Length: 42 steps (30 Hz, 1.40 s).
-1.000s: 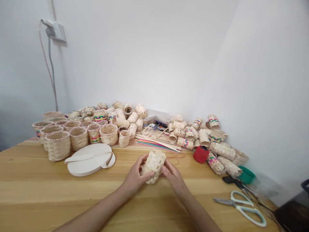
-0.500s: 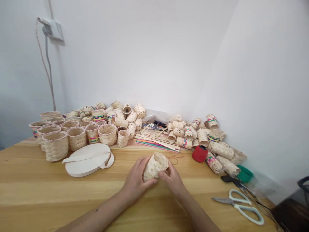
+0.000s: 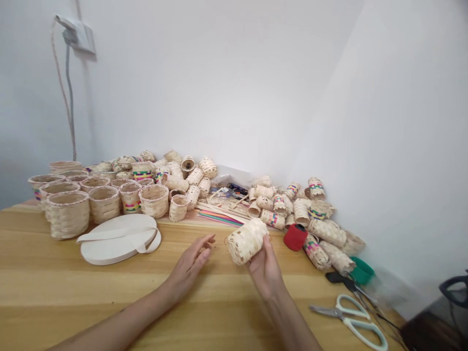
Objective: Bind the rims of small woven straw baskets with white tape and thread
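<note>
- Small woven basket (image 3: 246, 240), a stubby cylinder of pale straw strips in a check weave, lies tilted on its side in the right hand (image 3: 266, 271); the fingers curl round its lower end, above the surface.
- Left hand (image 3: 188, 267) is just left of it, not touching, with fingers loosely spread and holding nothing.
- Surface (image 3: 73, 287): glossy light wood in a white-walled corner.
- Beyond the fingers: heaped straw baskets (image 3: 153, 187) and flat coloured strips (image 3: 223, 217). To their right is a red thread spool (image 3: 295, 237), and to their left a flat white tape roll (image 3: 117, 239).

I see a pale straw basket (image 3: 247, 240) in checker weave at centre, a red spool (image 3: 295, 237) right of it, a white tape roll (image 3: 117, 239) at left, white-handled scissors (image 3: 360, 319) lower right.
</note>
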{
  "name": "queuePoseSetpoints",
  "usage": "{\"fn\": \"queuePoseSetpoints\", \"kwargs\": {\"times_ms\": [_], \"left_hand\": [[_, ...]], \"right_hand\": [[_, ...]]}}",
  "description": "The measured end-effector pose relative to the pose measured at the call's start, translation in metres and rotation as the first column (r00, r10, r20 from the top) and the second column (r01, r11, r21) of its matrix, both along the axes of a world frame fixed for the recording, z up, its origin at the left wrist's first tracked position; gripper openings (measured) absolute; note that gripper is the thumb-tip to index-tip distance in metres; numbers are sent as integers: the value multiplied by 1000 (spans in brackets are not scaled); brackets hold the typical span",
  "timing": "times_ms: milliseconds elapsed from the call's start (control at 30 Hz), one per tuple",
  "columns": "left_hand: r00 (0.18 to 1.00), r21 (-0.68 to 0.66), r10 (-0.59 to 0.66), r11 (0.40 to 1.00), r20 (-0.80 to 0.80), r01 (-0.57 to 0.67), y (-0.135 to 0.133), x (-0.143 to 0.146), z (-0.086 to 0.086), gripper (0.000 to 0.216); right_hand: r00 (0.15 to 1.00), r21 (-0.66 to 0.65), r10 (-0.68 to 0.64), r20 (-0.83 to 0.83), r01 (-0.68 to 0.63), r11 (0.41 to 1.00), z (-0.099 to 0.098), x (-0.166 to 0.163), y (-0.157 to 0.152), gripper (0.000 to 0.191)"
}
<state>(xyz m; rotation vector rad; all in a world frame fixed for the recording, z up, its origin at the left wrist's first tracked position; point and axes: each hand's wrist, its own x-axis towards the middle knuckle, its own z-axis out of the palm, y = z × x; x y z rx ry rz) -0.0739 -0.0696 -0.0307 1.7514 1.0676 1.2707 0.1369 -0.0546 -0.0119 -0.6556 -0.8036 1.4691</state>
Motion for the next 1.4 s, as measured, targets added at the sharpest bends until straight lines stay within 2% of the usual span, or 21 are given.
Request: {"fn": "queuePoseSetpoints", "kwargs": {"times_ms": [100,200,400,567,700,833,1000,1167,1400], "left_hand": [[1000,44,-5,999,-18,6,-1,2,-3,46],[999,64,-17,998,-49,20,-2,4,-5,43],[1000,98,-9,995,-28,12,-3,5,-7,42],[994,102,-99,990,-45,103,-1,1,-7,45],[978,13,-196,981,78,195,0,1,-6,54],[899,-93,-351,918,260,385,-1,4,-3,67],[844,-156,-398,866,360,475,-9,9,8,64],[814,-168,-380,855,439,490,-8,13,7,65],[851,-174,-329,887,409,427,0,16,-6,69]], "right_hand": [[994,-21,58,-87,-60,998,2,1,-2,46],[987,-54,120,-104,-127,990,2,1,-4,48],[986,-51,161,-33,-163,985,0,3,-8,59],[988,41,145,52,-148,988,-6,3,-5,66],[984,103,157,85,-165,981,-14,-1,-1,62],[985,154,132,112,-148,977,-17,-4,-1,46],[983,192,123,134,-148,970,-13,-7,-7,48],[980,209,111,167,-145,967,-7,-9,-10,55],[973,215,62,220,-111,970,-4,-16,-12,49]]}}
